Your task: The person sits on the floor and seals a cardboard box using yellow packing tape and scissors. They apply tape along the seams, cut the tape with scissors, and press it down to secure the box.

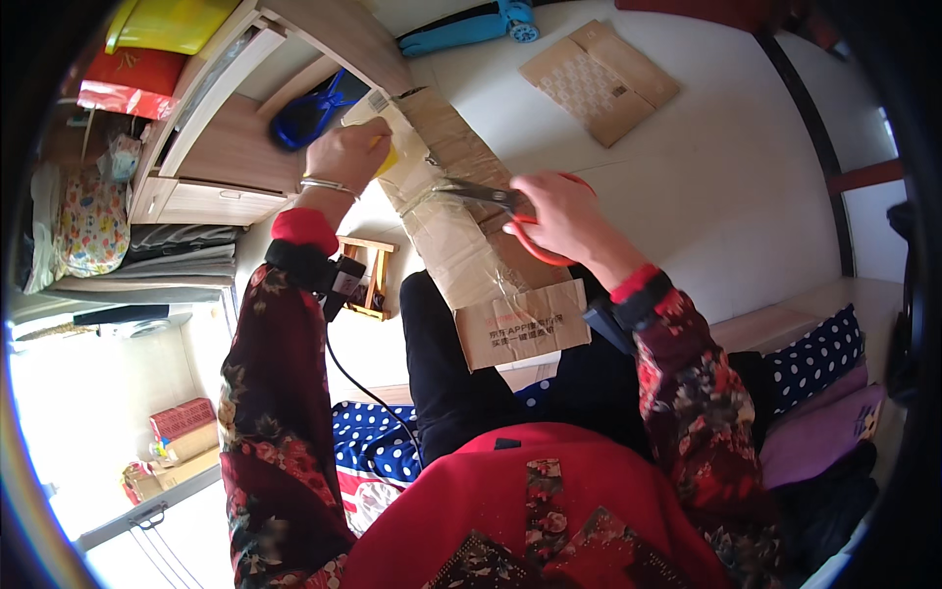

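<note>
A long, creased cardboard box (471,243) with tape on it lies across my knees, its printed end flap (522,324) towards me. My right hand (563,213) grips scissors (502,196) with red handles and dark blades. The blades point left and their tips meet a wrinkled band of tape (423,200) across the cardboard. My left hand (349,158) is a fist above the box's far left part. Something yellow (388,160) shows at its fingers, its full shape hidden by the hand.
A flattened carton (600,81) lies on the pale floor, near a blue scooter (471,29). At left stand a wooden cabinet (221,199), a blue plastic item (313,118) and a small wooden stool (372,276). A black cable (368,394) hangs from my left wrist. Polka-dot cushions (817,353) lie beside me.
</note>
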`<state>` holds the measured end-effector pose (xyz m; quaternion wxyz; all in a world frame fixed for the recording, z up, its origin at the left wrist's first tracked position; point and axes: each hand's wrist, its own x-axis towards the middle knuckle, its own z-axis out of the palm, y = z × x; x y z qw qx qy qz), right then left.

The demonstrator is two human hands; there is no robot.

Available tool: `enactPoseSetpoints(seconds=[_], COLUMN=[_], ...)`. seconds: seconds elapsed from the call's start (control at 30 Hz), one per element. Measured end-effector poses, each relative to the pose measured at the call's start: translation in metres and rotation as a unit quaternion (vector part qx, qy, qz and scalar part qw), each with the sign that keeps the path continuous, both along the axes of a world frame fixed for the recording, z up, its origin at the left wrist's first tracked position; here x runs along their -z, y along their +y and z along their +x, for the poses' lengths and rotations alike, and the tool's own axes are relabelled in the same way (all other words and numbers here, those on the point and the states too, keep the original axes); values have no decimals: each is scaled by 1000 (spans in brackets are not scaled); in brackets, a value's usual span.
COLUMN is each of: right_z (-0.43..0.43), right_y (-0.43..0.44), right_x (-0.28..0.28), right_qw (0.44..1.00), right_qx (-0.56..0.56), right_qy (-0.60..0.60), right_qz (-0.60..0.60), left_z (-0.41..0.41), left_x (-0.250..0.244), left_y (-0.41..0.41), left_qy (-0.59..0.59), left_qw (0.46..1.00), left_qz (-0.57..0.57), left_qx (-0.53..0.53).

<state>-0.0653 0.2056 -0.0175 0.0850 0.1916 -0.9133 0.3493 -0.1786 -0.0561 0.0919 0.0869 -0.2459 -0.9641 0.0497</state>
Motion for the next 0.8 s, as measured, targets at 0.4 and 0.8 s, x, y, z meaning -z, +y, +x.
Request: enactPoseSetpoints(seconds=[0.4,0.8], right_z=[-7,-13], right_y=[-15,-14], right_x=[24,41], right_qw=[987,999], right_qx=[20,-12], right_qy=[42,33], right_qz=[151,33], left_z=[123,200], left_x=[12,22], left_y=[-89,-124], left_qy=[-60,-82], left_qw=[966,942], left_qz=[237,293], left_qx=[-81,-144])
